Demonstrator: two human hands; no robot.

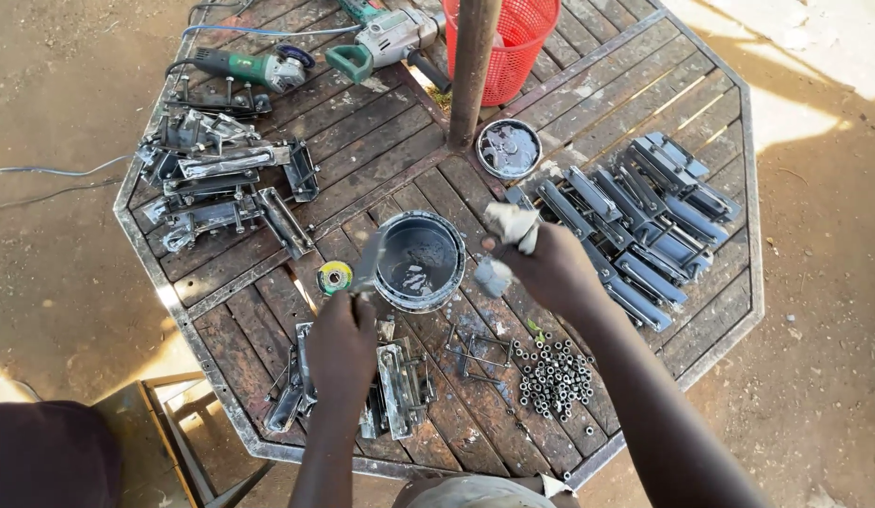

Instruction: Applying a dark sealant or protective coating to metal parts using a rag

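We record an octagonal wooden-slat desk (644,113) with a metal rim, seen from above, standing on sandy ground. A rusty post (473,66) rises through its middle.

Just in front of the post sits an open paint tin (420,261) holding grey paint. Our left hand (343,343) is clenched around a flat metal piece (370,263), whose upper end leans against the tin's left rim. Our right hand (550,268) is closed on a paint-smeared rag (508,240), held just right of the tin and touching or nearly touching its rim; we cannot tell which.

Beside the tin, toward the left, lies a small yellow-green disc (335,277). The tin's lid (509,149) lies at the foot of the post, inner face up.

Along the right edge we note a row of grey-painted metal brackets (644,221), laid side by side. At the left edge lies a heap of unpainted brackets (216,179). Further bare brackets (400,386) lie at the near edge, under our left wrist. Near these, toward the right, we find a pile of small nuts (553,376) and bent wire pieces (480,353).

At the far edge lie a green angle grinder (254,68) and a grey-green power drill (386,39), with a red plastic basket (512,42) behind the post.

A stool frame (165,423) stands on the ground off the near left corner.
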